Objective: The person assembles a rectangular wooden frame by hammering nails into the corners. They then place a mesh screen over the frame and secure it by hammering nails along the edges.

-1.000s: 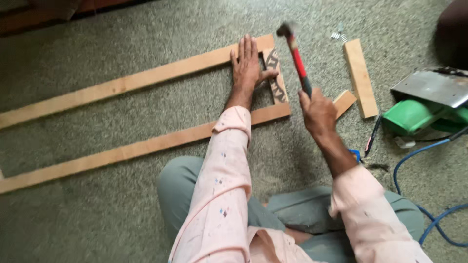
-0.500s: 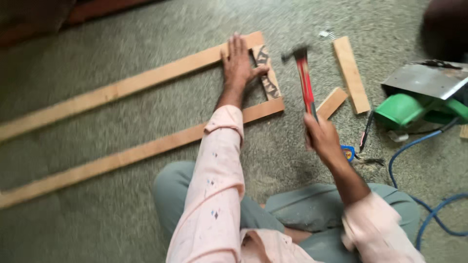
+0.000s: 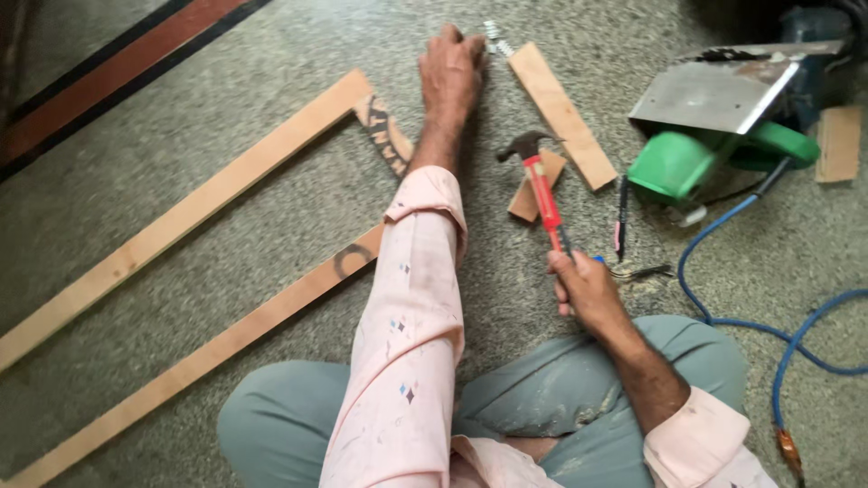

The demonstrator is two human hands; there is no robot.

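Sitting cross-legged on the speckled floor, the person grips a red-handled hammer in the right hand, fingers wrapped tight round the lower end of the handle, its steel head up and tilted away above a small wood offcut. Just right of it a dark pen lies on the floor. Beyond the knees two long wooden strips run off to the left, joined at their far end by a short crosspiece with dark markings. The left hand reaches farther out, palm down, fingers curled at the floor beside a short plank and some small metal bits; I cannot tell whether it holds anything. Off to the far right sits a green power tool with a metal plate, its blue hose looping back.
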